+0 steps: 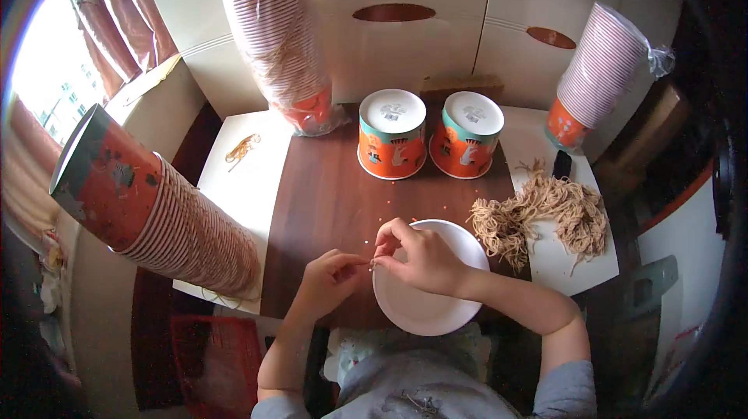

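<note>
In front of me, my left hand [333, 280] and my right hand [421, 258] come together with thumbs and fingers pinched. Something tiny, perhaps a bit of thread, is between the fingertips, too small to make out. My right hand is over a round white tub or dish [471, 257] close to the table's front edge; its outside is hidden from above. My left hand is just to the left of its rim. Two orange and green paper buckets [392, 141] [467, 138] stand upside down at the back, side by side, with white bases up.
Tall stacks of nested paper buckets stand at the left [187, 216], back left [276, 37] and back right [600, 68]. A heap of tan strings [545, 216] lies on the right white board, a small string bundle [243, 152] on the left one. Small specks dot the brown table [312, 201].
</note>
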### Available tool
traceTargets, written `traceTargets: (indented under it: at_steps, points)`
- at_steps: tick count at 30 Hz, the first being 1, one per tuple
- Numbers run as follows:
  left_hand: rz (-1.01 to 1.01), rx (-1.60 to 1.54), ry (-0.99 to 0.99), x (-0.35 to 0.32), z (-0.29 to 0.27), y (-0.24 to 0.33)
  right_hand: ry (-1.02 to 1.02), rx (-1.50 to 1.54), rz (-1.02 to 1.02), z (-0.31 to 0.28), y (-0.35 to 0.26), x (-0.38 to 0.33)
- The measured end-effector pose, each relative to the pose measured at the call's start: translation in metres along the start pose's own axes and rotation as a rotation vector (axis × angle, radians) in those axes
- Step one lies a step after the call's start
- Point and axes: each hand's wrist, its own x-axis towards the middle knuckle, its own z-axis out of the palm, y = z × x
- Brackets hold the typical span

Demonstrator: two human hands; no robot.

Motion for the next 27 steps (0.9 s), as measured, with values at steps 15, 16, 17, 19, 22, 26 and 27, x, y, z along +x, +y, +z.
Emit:
traceTargets:
  at_steps: [15,16,17,19,22,26,27]
  points:
    - [0.233,0.026,0.312,0.007,0.020,-0.002,-0.028,0.079,0.057,0.001,0.005,0.000]
    - [0.234,0.027,0.312,0.007,0.021,0.000,-0.027,0.079,0.056,0.001,0.006,0.000]
    - [0.214,0.024,0.299,0.006,0.023,0.003,-0.023,0.076,0.049,0.002,0.007,0.000]
    - [0.195,0.021,0.285,0.006,0.024,0.003,-0.019,0.074,0.043,0.003,0.009,0.000]
    - [0.140,-0.068,0.209,0.004,0.025,0.000,0.044,0.085,-0.009,0.005,0.011,0.001]
    - [-0.052,-0.451,0.133,0.001,0.023,0.006,0.051,0.084,0.000,0.005,0.012,0.002]
    - [-0.092,-0.454,0.123,0.000,0.023,0.006,0.053,0.079,-0.002,0.005,0.012,0.002]
